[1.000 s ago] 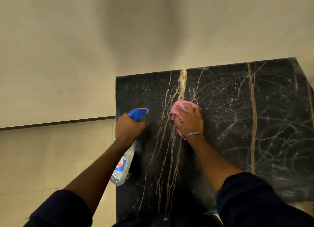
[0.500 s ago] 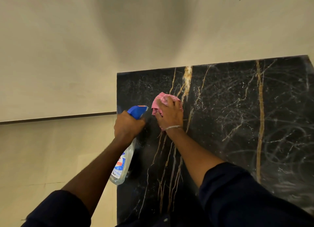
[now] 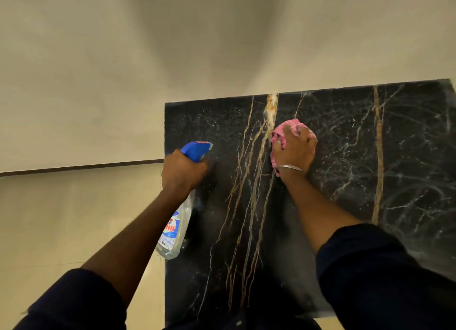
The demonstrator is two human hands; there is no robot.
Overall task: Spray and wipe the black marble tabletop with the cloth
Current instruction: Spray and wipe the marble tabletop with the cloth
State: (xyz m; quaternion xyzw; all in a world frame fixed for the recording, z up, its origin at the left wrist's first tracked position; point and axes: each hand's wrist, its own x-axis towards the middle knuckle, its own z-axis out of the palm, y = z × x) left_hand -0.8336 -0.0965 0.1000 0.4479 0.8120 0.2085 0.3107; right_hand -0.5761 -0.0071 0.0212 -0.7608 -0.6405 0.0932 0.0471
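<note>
Right hand point(image 3: 296, 151), clutching the cloth point(image 3: 287, 128), has swept toward 3 o'clock over the worktop point(image 3: 407, 156), mid-wipe; left hand point(image 3: 183, 174) grips the bottle point(image 3: 176, 228).

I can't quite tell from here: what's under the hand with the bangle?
A bunched pink cloth, held against the black marble tabletop by the right hand; pink edges show around it. The cloth's middle and the marble beneath are covered.
</note>
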